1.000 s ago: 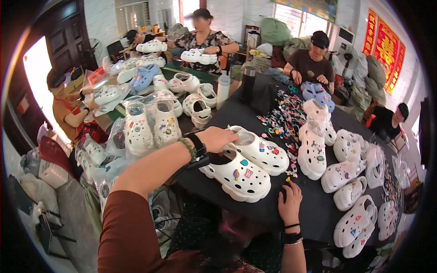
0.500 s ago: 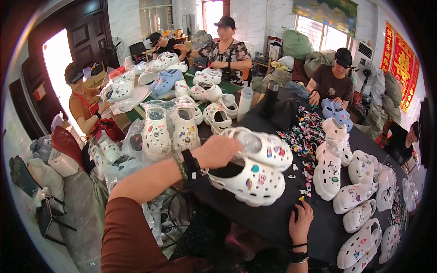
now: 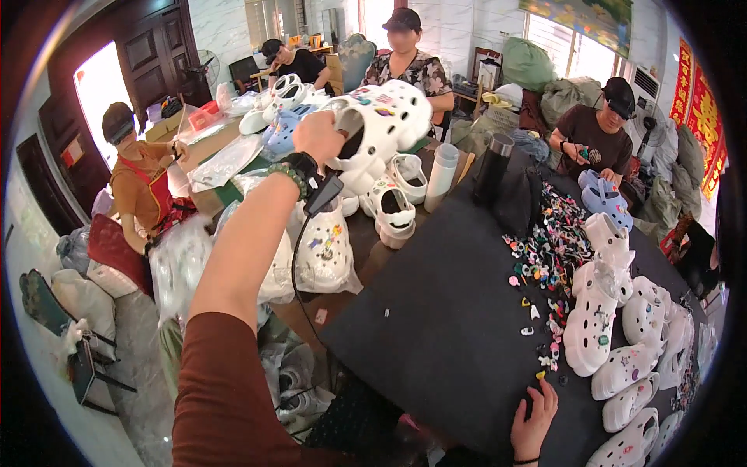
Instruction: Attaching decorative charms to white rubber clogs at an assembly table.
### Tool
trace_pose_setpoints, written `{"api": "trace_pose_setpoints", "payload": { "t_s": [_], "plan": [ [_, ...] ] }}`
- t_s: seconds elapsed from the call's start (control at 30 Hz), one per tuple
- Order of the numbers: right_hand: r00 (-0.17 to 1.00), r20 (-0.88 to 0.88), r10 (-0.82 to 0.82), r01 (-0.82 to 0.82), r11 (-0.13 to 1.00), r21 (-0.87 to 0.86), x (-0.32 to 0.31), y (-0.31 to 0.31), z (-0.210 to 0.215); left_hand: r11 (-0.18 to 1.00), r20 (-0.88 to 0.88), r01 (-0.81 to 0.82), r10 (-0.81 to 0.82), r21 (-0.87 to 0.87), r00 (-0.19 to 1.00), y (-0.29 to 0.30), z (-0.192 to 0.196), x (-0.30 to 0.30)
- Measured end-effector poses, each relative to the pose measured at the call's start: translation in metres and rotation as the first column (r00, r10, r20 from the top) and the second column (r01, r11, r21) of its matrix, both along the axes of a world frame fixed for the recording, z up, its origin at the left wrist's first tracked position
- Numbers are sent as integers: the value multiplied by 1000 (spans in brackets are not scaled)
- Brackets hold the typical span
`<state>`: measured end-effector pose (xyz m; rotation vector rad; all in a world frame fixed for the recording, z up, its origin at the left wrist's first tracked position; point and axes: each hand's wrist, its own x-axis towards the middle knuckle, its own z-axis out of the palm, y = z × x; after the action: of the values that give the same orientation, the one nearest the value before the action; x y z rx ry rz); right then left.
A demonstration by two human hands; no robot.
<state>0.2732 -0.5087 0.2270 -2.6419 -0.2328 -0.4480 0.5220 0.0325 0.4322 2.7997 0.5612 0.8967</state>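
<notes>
My left hand [image 3: 317, 142] is closed around the heel end of a white clog [image 3: 397, 115] decorated with charms, held up over the far part of the table. A second white clog seems to hang with it, partly hidden under the first. My right hand [image 3: 534, 414] lies on the black table mat [image 3: 436, 327] near its front edge, holding nothing, fingers apart. One fingertip touches or nearly touches a small yellow charm [image 3: 540, 375]. Below the lifted clog, a charm-covered white clog [image 3: 324, 247] stands in clear plastic.
Loose colourful charms [image 3: 556, 241] spread across the mat. White clogs [image 3: 590, 327] line its right side, with a blue pair [image 3: 604, 201] beyond. A black bottle [image 3: 494, 169] and a white bottle [image 3: 443, 177] stand at the back. Several co-workers sit around the tables.
My left hand has carried the white clogs up and away, from over the mat to above the far clogs. My right hand stays near the yellow charm; the view has shifted slightly.
</notes>
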Motion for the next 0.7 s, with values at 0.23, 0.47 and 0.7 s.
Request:
{"api": "trace_pose_setpoints", "payload": {
  "t_s": [0.23, 0.47, 0.7],
  "plan": [
    [996, 61, 63, -59, 996, -66, 6, 9, 26, 940, 16, -320, 324, -123, 946, 56, -30, 89],
    [997, 63, 37, -31, 995, -93, 8, 13, 27, 964, -291, -266, 257, 10, 921, 81, -132, 145],
    [990, 115, 85, -76, 994, -75, 7, 10, 24, 992, -244, 36, -65, -121, 967, 117, -108, 86]
  ]
}}
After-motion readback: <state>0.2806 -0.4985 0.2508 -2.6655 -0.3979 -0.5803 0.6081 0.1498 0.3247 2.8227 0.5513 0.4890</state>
